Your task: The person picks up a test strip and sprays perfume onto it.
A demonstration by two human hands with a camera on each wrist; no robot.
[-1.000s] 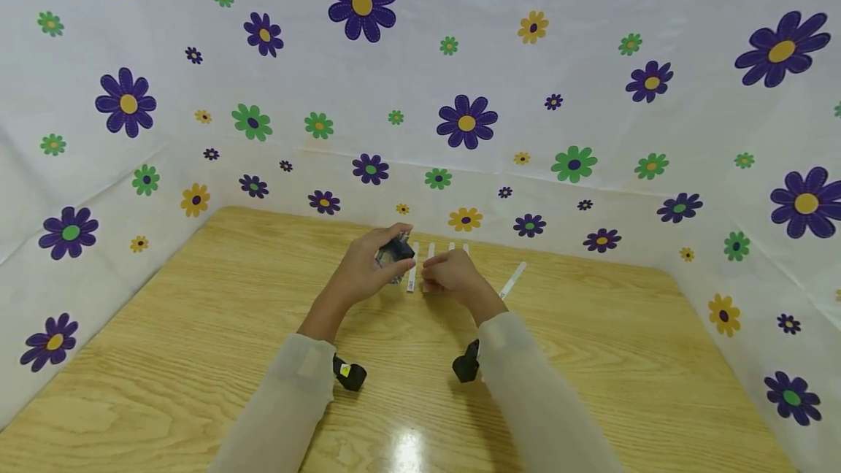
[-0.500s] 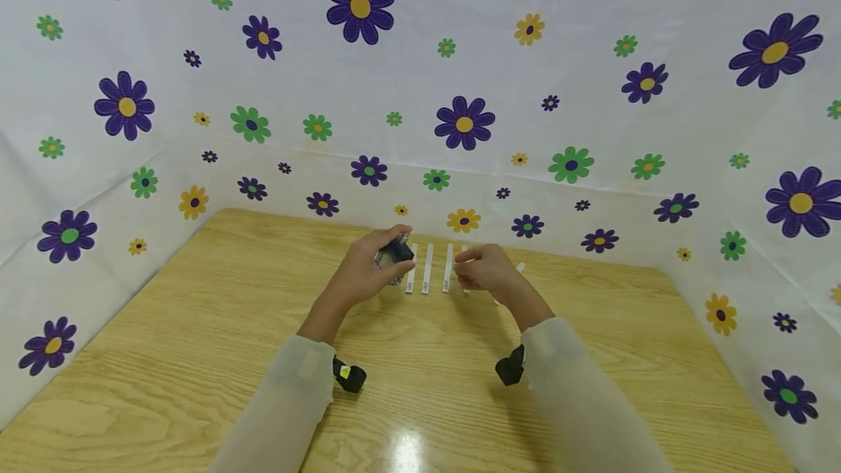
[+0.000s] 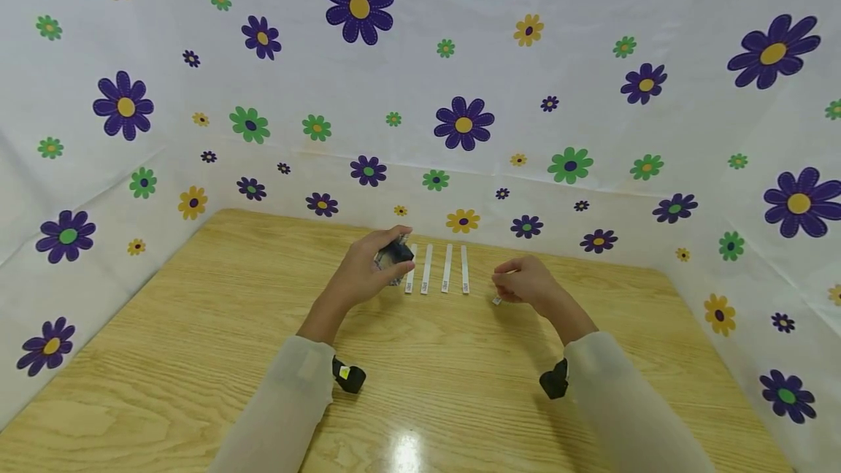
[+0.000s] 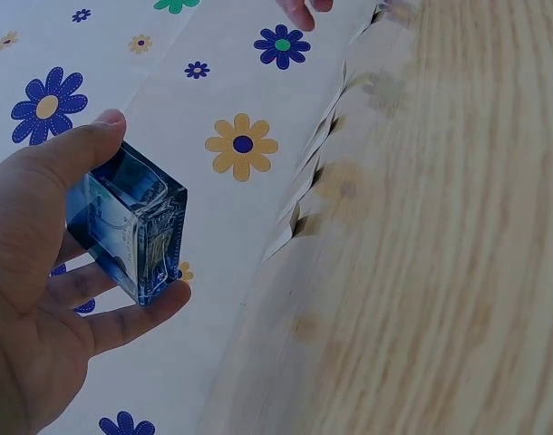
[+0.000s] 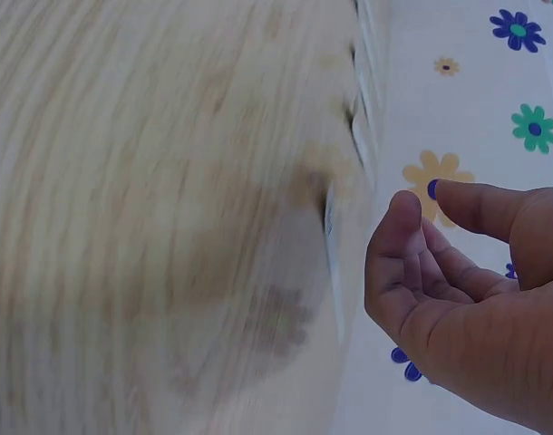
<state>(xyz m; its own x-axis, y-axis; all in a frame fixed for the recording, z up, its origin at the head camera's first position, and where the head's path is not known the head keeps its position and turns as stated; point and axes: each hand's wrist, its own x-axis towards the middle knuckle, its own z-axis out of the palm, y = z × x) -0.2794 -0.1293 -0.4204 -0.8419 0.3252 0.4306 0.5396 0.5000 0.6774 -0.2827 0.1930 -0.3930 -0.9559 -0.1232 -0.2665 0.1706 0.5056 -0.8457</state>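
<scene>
My left hand [image 3: 363, 266] holds a square blue glass perfume bottle [image 3: 393, 258] above the left end of a row of white paper test strips [image 3: 446, 268]. In the left wrist view the bottle [image 4: 136, 222] is tilted, gripped between thumb and fingertips. My right hand [image 3: 528, 285] is at a separate strip [image 3: 497, 301] right of the row, covering most of it; only its printed near end shows. The right wrist view has this hand [image 5: 476, 299] with loosely bent fingers, a gap between thumb and forefinger, and nothing between them.
The strips lie roughly parallel on the wooden table [image 3: 420, 363], printed ends toward me. A white flower-patterned cloth [image 3: 407, 79] surrounds the table at the back and sides. Black wrist cameras [image 3: 350, 377] sit at both cuffs.
My right hand has moved right, from over the row of strips to the separate strip, uncovering the row. The left hand keeps holding the bottle in nearly the same place.
</scene>
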